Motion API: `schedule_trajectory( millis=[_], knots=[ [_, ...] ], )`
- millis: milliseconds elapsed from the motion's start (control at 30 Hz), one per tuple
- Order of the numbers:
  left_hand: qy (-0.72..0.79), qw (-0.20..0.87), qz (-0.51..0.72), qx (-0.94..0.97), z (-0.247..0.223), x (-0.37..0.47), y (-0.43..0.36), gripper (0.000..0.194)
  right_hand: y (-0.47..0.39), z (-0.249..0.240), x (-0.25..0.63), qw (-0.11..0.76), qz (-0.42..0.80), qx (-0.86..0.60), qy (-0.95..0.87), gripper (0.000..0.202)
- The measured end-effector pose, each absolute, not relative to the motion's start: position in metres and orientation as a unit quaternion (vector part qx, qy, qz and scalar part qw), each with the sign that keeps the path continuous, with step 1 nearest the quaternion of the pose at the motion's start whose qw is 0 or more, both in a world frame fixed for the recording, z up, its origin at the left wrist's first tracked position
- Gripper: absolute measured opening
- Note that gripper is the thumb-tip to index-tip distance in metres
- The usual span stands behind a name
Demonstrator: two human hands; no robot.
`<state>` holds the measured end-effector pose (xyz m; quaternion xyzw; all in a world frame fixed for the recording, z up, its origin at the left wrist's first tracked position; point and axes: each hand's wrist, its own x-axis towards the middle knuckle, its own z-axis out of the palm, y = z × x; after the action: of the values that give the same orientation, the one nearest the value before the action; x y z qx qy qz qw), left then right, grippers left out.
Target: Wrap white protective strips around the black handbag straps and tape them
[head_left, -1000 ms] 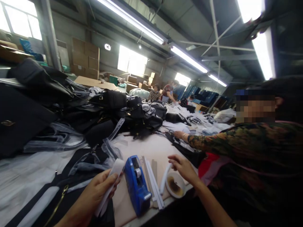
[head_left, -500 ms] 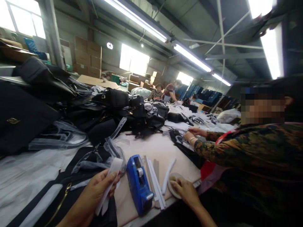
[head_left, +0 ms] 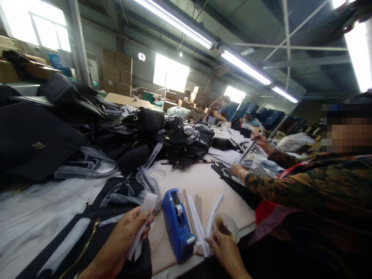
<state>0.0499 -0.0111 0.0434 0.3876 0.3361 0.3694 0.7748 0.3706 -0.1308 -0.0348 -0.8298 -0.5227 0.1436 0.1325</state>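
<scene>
In the lower centre of the frame, the left hand [head_left: 132, 230] pinches white strips [head_left: 148, 203], fingers closed on them, the free ends rising above the thumb and hanging below the palm. Beneath that hand, a black bag [head_left: 94, 240] with a gold zip fills the lower left, with clear plastic wrap [head_left: 149, 182] around its upper end.

Just right of the left hand, a blue tape dispenser [head_left: 170, 219] stands on the desk [head_left: 186, 176]. Narrow flat strips [head_left: 197, 226] lie beside it, and a curved white strip [head_left: 214, 213] lies further right.

At lower right of centre, the right hand [head_left: 222, 242] is at a roll of tape [head_left: 233, 223] near the desk edge. Its fingers are bent over the near side of the roll, close to the curved strip's lower end; whether they grip either one cannot be told.

A heap of black bags [head_left: 136, 149] covers the middle left. At the right, a co-worker in a flowered sleeve [head_left: 267, 186] holds up a long pale strip [head_left: 248, 151].
</scene>
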Motion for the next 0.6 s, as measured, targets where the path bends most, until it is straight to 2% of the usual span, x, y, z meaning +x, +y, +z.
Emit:
schedule_trajectory(
  millis=[100, 233, 600],
  knots=[
    [0.331, 0.778, 0.376, 0.38, 0.043, 0.049, -0.012, 0.032, -0.121, -0.03, 0.363, 0.186, 0.171, -0.813, -0.525, 0.036],
    [0.319, 0.785, 0.384, 0.366, 0.043, 0.047, -0.014, 0.029, -0.096, -0.015, 0.349, 0.263, 0.262, -0.775, -0.512, 0.039],
    [0.334, 0.779, 0.388, 0.362, 0.043, 0.049, -0.015, 0.032, -0.071, -0.014, 0.321, 0.264, 0.379, -0.714, -0.526, 0.036]
  ],
)
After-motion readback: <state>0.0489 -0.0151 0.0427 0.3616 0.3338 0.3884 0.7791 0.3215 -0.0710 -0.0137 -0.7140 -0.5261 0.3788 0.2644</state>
